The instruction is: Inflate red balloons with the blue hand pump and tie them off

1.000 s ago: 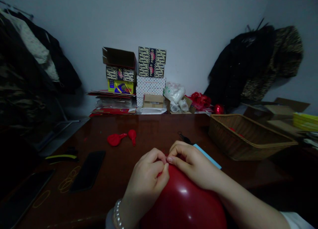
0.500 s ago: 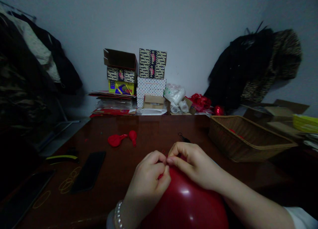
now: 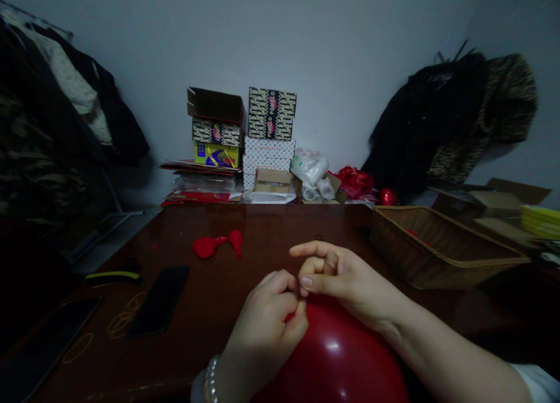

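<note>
A large inflated red balloon (image 3: 336, 362) sits at the table's front edge, its neck pointing up between my hands. My left hand (image 3: 269, 324), with a beaded bracelet at the wrist, is closed in a pinch around the neck. Just right of it, my right hand (image 3: 345, 280) pinches at the same spot with thumb and a bent finger, while its index finger stretches out to the left. The fingers hide most of the neck. Two limp red balloons, one lying sideways (image 3: 207, 247) and one upright (image 3: 236, 242), rest farther back on the table.
The brown table (image 3: 271, 219) also bears a black phone (image 3: 160, 301), several rubber bands (image 3: 120, 323), a yellow-and-black item (image 3: 114, 276) and a larger dark flat device (image 3: 50, 342). A wicker basket (image 3: 446, 270) stands at the right. Stacked boxes (image 3: 269, 155) line the wall behind.
My right index finger has straightened and lifted away from the pinch. The left hand keeps its hold on the neck. The view has shifted slightly.
</note>
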A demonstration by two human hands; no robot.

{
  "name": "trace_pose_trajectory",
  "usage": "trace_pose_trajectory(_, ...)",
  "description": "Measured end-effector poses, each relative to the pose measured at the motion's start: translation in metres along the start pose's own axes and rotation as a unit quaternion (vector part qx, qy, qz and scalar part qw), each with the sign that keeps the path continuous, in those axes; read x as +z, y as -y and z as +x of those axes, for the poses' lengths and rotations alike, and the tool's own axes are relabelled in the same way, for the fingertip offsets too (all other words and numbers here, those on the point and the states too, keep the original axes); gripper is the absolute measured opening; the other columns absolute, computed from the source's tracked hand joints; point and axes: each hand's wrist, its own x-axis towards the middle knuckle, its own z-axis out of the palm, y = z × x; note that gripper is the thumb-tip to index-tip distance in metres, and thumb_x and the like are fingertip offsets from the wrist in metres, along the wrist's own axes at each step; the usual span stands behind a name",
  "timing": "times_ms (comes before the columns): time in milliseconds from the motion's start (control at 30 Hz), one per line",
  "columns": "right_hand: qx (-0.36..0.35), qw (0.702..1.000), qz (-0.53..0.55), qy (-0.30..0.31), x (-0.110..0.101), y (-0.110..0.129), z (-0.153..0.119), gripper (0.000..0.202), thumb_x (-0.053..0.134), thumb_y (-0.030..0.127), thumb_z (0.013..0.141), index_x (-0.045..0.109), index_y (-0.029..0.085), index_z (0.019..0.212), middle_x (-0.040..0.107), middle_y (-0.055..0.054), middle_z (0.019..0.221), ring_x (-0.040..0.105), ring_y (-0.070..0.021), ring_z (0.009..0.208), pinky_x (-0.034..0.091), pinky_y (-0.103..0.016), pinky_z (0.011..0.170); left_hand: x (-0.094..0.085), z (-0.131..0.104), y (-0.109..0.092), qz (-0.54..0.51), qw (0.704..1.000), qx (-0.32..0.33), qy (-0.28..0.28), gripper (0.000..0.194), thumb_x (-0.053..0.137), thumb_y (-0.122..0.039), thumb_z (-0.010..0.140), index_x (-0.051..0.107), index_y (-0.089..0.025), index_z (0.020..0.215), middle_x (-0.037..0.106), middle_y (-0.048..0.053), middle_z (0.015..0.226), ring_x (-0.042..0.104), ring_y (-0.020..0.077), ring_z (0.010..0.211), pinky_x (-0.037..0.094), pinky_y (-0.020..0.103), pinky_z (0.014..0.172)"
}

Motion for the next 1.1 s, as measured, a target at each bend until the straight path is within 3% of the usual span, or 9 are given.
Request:
trace_pose_trajectory(100, 0.002, 1.000, 0.015, 0.021, 0.006, 0.005, -0.004, 0.048, 0.071, 0.020, 0.077, 0.048, 0.017, 0.118, 0.071, -0.005, 0.090, 0.067, -0.0156, 0.087, 0.049, -0.031, 0.081, -0.001, 0.000, -0.001, -0.002, 1.000, -0.002, -0.008, 0.023, 0.048, -0.009, 0.078, 0.051, -0.016, 0.056, 0.057, 0.004, 0.076, 0.053, 0.0159, 0.076, 0.041, 0.031, 0.069)
trace_pose_trajectory(233, -0.092, 0.982, -0.154, 0.054, 0.010, 0.007, -0.008, 0.027, 0.058, 0.017, 0.086, 0.045, 0.022, 0.108, 0.064, -0.008, 0.118, 0.059, -0.0171, 0.112, 0.046, -0.038, 0.095, -0.004, -0.001, -0.003, -0.029, 1.000, -0.007, -0.008, 0.027, 0.048, -0.009, 0.078, 0.048, -0.016, 0.052, 0.056, 0.003, 0.071, 0.054, 0.0145, 0.073, 0.042, 0.029, 0.067)
trace_pose_trajectory(400, -0.206, 0.898, -0.388, -0.010, 0.005, -0.001, -0.002, 0.012, 0.055, 0.018, 0.088, 0.047, 0.022, 0.096, 0.067, -0.005, 0.105, 0.064, -0.0158, 0.102, 0.051, -0.032, 0.086, -0.004, -0.001, -0.007, -0.046, 0.999, -0.011, 0.004, 0.031, 0.050, -0.008, 0.077, 0.043, -0.015, 0.048, 0.055, 0.002, 0.072, 0.053, 0.0133, 0.073, 0.042, 0.027, 0.066)
trace_pose_trajectory(533, -0.317, 0.795, -0.514, -0.052, 0.002, -0.005, -0.001, 0.019, 0.061, 0.022, 0.086, 0.049, 0.024, 0.100, 0.068, -0.004, 0.105, 0.063, -0.0169, 0.095, 0.048, -0.035, 0.083, 0.000, -0.001, -0.006, -0.070, 0.997, -0.013, 0.016, 0.028, 0.048, -0.007, 0.077, 0.046, -0.016, 0.050, 0.058, 0.003, 0.079, 0.054, 0.0140, 0.078, 0.043, 0.028, 0.070)
trace_pose_trajectory(600, -0.332, 0.777, -0.533, -0.050, 0.002, -0.002, -0.003, 0.024, 0.064, 0.027, 0.084, 0.049, 0.023, 0.103, 0.067, -0.005, 0.107, 0.061, -0.0180, 0.092, 0.046, -0.036, 0.082, 0.001, -0.002, -0.005, -0.065, 0.998, -0.013, 0.019, 0.025, 0.048, -0.005, 0.074, 0.047, -0.016, 0.052, 0.058, 0.003, 0.079, 0.054, 0.0145, 0.077, 0.044, 0.029, 0.072)
trace_pose_trajectory(767, -0.292, 0.776, -0.557, 0.051, 0.004, 0.008, -0.007, 0.017, 0.057, 0.028, 0.089, 0.063, 0.023, 0.104, 0.067, -0.004, 0.112, 0.057, -0.0189, 0.096, 0.045, -0.037, 0.086, 0.002, 0.000, -0.004, -0.061, 0.998, 0.023, 0.003, 0.020, 0.045, -0.002, 0.070, 0.055, -0.018, 0.063, 0.061, 0.004, 0.081, 0.055, 0.0168, 0.082, 0.045, 0.032, 0.081)
trace_pose_trajectory(900, -0.216, 0.846, -0.479, 0.094, 0.002, 0.012, -0.007, 0.038, 0.058, 0.024, 0.089, 0.055, 0.029, 0.126, 0.061, -0.002, 0.125, 0.047, -0.0196, 0.123, 0.038, -0.040, 0.102, 0.000, 0.003, -0.006, -0.078, 0.997, 0.012, 0.010, 0.021, 0.045, -0.003, 0.069, 0.058, -0.019, 0.064, 0.064, 0.003, 0.082, 0.058, 0.0180, 0.084, 0.045, 0.034, 0.084)
trace_pose_trajectory(1000, -0.160, 0.887, -0.415, 0.121, -0.001, 0.015, -0.008, 0.041, 0.068, 0.027, 0.082, 0.059, 0.031, 0.121, 0.060, -0.001, 0.126, 0.041, -0.0204, 0.130, 0.034, -0.042, 0.107, 0.000, 0.004, -0.007, -0.095, 0.995, 0.001, 0.024, 0.022, 0.048, -0.002, 0.067, 0.062, -0.019, 0.070, 0.065, 0.004, 0.091, 0.057, 0.0200, 0.093, 0.045, 0.036, 0.086)
trace_pose_trajectory(1100, -0.148, 0.906, -0.386, 0.085, -0.004, 0.019, -0.012, 0.043, 0.072, 0.027, 0.077, 0.060, 0.033, 0.119, 0.062, -0.001, 0.124, 0.041, -0.0217, 0.129, 0.034, -0.045, 0.106, 0.000, 0.003, -0.008, -0.077, 0.997, 0.005, 0.011, 0.020, 0.050, -0.002, 0.069, 0.059, -0.018, 0.062, 0.062, 0.005, 0.090, 0.057, 0.0199, 0.092, 0.046, 0.035, 0.084)
